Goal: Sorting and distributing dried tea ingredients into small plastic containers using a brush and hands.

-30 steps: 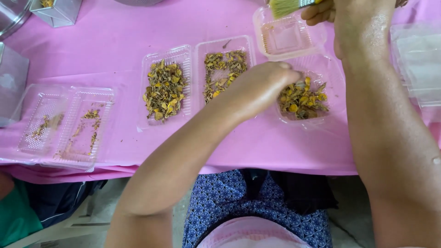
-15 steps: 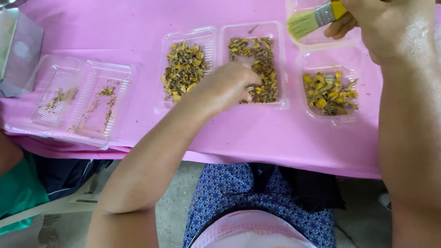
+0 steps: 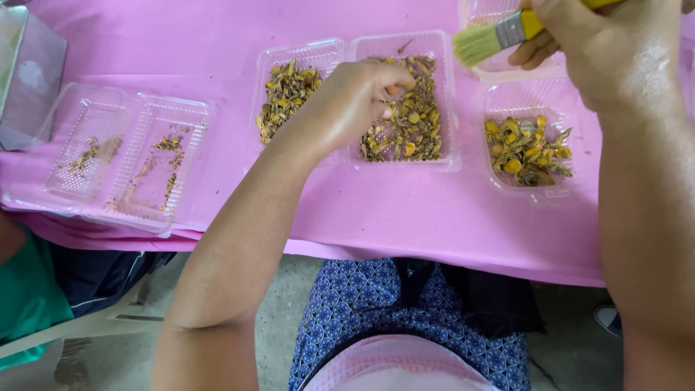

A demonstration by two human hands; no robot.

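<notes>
Clear tray (image 3: pixel 441 94) of yellow bits under left hand (image 3: pixel 355 101); brush (image 3: pixel 499 32) in right hand (image 3: pixel 608 51).

middle tray (image 3: pixel 427 137): sitting on the counter (image 3: pixel 181 43), holding dried bits
left hand (image 3: pixel 347 101): reaching into it
twin tray (image 3: pixel 293 80): touching its left side
right tray (image 3: pixel 528 137): lying just right of it
empty trays (image 3: pixel 116 159): lying far left
brush (image 3: pixel 492 36): hanging behind it, in the right hand (image 3: pixel 608 43)

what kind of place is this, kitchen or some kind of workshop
Probably a small hand-sorting work table, not a kitchen. A pink table cover holds clear plastic trays of dried yellow-brown plant bits. The left hand picks in one tray; the right hand holds a yellow-handled brush.
</notes>
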